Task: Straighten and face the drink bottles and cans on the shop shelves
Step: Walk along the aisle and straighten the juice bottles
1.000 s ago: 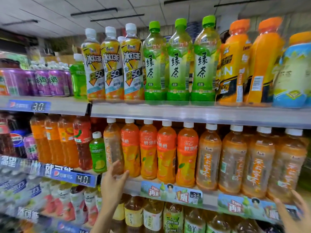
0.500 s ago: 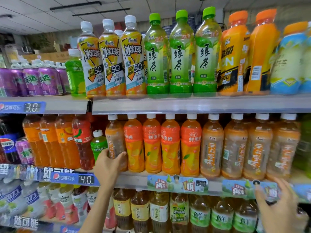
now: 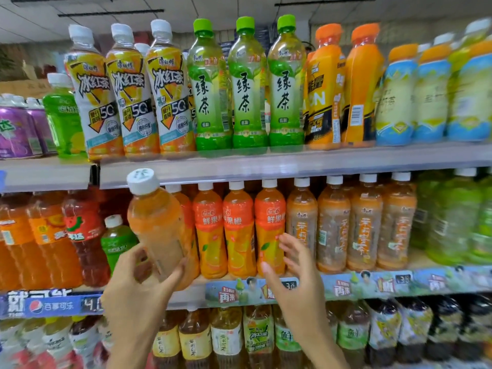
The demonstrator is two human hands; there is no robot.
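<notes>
My left hand (image 3: 138,283) grips the lower part of an amber tea bottle (image 3: 157,225) with a white cap, held tilted to the left in front of the middle shelf (image 3: 372,282). My right hand (image 3: 290,265) is open with fingers spread, just in front of the orange juice bottles (image 3: 238,230) standing in a row on that shelf. To their right stand several amber tea bottles (image 3: 364,222) of the same kind as the held one.
The top shelf (image 3: 266,163) carries iced tea bottles (image 3: 130,94), green tea bottles (image 3: 247,83) and orange energy drinks (image 3: 343,86). A small green bottle (image 3: 117,241) and red and orange sodas stand left of the held bottle. More bottles fill the bottom shelf.
My left hand has pulled the amber tea bottle off the left end of the row and tilted it. My right hand rose from the price strip to the juice bottles.
</notes>
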